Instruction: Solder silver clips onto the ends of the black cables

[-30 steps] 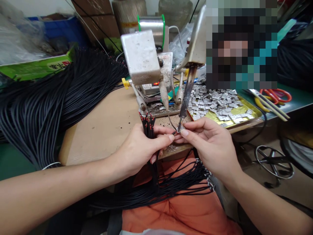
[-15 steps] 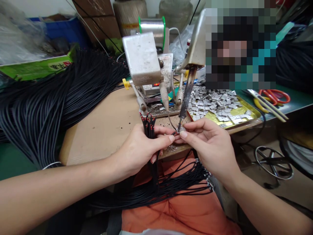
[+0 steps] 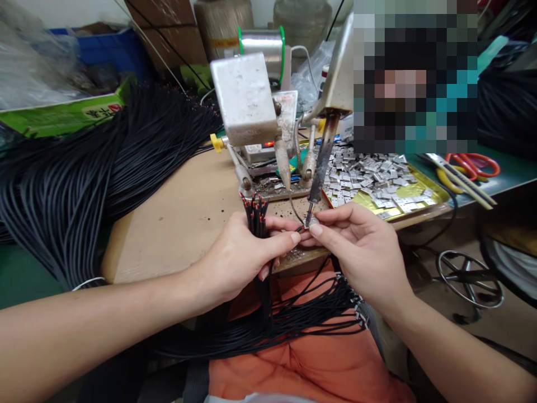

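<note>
My left hand (image 3: 255, 246) is closed round a bundle of black cables (image 3: 257, 218) whose ends show red wire. Its thumb and forefinger pinch one cable from the bundle, pointing right. My right hand (image 3: 356, 240) pinches a small silvery metal piece (image 3: 312, 222) against that cable's end. The tip of a fixed soldering iron (image 3: 319, 170) comes down at this joint. Beside it, a thin curved feed tube (image 3: 294, 207) runs from a nozzle (image 3: 282, 159) to the same spot. Fingertips partly hide the contact.
A yellow tray (image 3: 436, 193) of flat metal pieces stands right of the soldering stand (image 3: 245, 101). A solder spool (image 3: 262, 53) sits behind. Scissors (image 3: 474, 167) lie at the right. Black cables (image 3: 62, 184) heap at the left; more cables (image 3: 293, 322) lie across the lap. A blurred-out person is opposite.
Almost nothing differs. Both hands hold the same pose under the iron, and the view has shifted very slightly.
</note>
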Motion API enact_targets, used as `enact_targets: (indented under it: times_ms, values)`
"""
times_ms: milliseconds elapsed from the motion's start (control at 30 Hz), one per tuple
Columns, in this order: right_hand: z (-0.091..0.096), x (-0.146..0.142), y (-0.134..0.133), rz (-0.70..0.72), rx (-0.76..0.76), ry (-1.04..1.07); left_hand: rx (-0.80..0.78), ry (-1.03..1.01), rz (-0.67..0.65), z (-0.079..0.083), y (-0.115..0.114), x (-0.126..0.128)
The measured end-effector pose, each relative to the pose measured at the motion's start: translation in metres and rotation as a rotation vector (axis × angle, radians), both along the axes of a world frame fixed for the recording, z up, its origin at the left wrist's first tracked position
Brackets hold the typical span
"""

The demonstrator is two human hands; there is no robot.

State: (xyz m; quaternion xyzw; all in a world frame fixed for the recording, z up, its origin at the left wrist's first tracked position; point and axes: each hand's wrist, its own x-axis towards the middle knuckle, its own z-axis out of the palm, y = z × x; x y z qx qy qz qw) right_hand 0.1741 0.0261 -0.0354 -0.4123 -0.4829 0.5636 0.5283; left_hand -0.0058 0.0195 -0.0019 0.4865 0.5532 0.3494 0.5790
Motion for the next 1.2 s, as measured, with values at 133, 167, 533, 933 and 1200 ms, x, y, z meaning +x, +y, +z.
enact_targets:
  times_ms: [133, 167, 533, 933, 1200]
  values:
    - [0.001, 0.0, -0.001, -0.009, 0.015, -0.001, 0.002, 0.006, 0.004, 0.003, 0.0, 0.002]
    - [0.001, 0.0, -0.001, -0.011, 0.017, 0.002, 0.006, 0.007, 0.003, 0.003, 0.0, 0.002]
    - [-0.002, 0.001, -0.004, -0.008, 0.038, 0.005, 0.013, -0.05, -0.059, -0.006, 0.001, -0.003]
    - [-0.004, 0.0, -0.004, -0.025, 0.058, -0.005, 0.032, -0.079, -0.055, -0.007, 0.0, -0.002]
    - [-0.001, -0.001, -0.005, -0.026, 0.048, 0.005, 0.048, -0.079, -0.064, -0.007, 0.0, -0.003]
